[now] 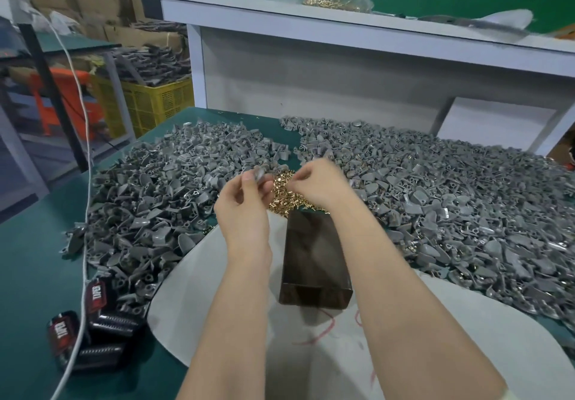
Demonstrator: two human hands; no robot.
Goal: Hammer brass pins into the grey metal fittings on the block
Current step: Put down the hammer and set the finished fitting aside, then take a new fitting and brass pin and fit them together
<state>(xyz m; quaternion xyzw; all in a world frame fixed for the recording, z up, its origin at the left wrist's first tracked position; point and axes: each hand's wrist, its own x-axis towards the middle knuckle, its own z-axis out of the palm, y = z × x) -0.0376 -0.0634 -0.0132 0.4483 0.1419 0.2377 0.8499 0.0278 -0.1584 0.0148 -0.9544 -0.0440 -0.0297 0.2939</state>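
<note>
Head view: my left fingers (249, 179) pinch a grey fitting (260, 173), my right fingers (299, 178) seem to pinch one of the brass pins (281, 196) — heaped beyond the block (314, 256) near the counter's (37, 259) front edge. I'd seat it straight before hammering.

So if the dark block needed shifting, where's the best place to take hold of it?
Probably across its two long sides, mid-length, from above. The dark block lies flat on the white cloth, long axis pointing away from the person. Its sides look free where visible, while its far end meets the brass pins.
</note>
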